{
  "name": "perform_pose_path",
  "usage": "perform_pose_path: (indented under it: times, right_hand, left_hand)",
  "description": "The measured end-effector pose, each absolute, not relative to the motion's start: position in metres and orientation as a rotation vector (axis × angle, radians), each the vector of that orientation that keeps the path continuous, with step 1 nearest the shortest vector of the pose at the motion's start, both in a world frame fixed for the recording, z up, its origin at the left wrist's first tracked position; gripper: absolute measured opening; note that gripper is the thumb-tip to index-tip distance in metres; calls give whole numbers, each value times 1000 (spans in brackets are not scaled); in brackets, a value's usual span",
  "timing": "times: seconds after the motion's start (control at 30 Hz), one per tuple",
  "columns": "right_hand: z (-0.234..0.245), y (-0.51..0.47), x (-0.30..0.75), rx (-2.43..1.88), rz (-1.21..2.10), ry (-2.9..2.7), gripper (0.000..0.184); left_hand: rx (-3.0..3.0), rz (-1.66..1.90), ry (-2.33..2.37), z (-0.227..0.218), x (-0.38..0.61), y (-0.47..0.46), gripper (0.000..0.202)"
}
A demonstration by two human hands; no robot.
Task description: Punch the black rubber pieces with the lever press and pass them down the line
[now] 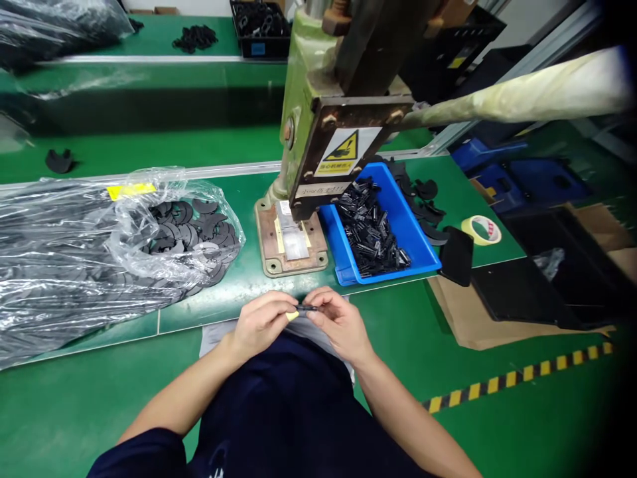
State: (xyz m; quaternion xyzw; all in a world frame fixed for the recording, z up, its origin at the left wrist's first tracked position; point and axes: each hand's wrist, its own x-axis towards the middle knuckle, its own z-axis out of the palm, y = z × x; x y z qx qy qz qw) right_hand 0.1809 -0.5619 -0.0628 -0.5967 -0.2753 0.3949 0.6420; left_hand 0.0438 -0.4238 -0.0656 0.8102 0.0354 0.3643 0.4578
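My left hand (262, 321) and my right hand (337, 322) meet just below the edge of the green workbench (239, 279), above my lap. Both pinch a small thin black part (307, 308) between their fingertips; a yellowish tip shows at my left fingers. Directly ahead stands a green press machine (318, 113) on a metal base plate (290, 240). Right of it a blue bin (404, 229) holds several small black clips.
A large clear plastic bag (99, 252) of black crescent-shaped parts lies on the bench at left. Loose black parts (428, 199), a tape roll (482, 229) and black trays (527, 292) sit at right. Yellow-black floor tape (517, 377) marks the green floor.
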Motion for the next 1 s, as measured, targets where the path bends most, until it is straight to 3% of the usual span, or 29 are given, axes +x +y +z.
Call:
perform_pose_path:
  times: [0.63, 0.77, 0.87, 1.0]
  right_hand:
    - [-59, -552, 203, -715, 1805, -337, 51]
    - [-63, -553, 206, -759, 1777, -269, 46]
    - [-57, -558, 215, -836, 1606, -217, 32]
    - [-37, -571, 230, -882, 1460, -268, 31]
  left_hand:
    - [2084, 634, -236, -16, 51, -412, 15]
    - [2172, 638, -227, -16, 56, -410, 15]
    - [2250, 754, 94, -21, 68, -395, 11]
    - [2342, 946, 462, -39, 96, -354, 11]
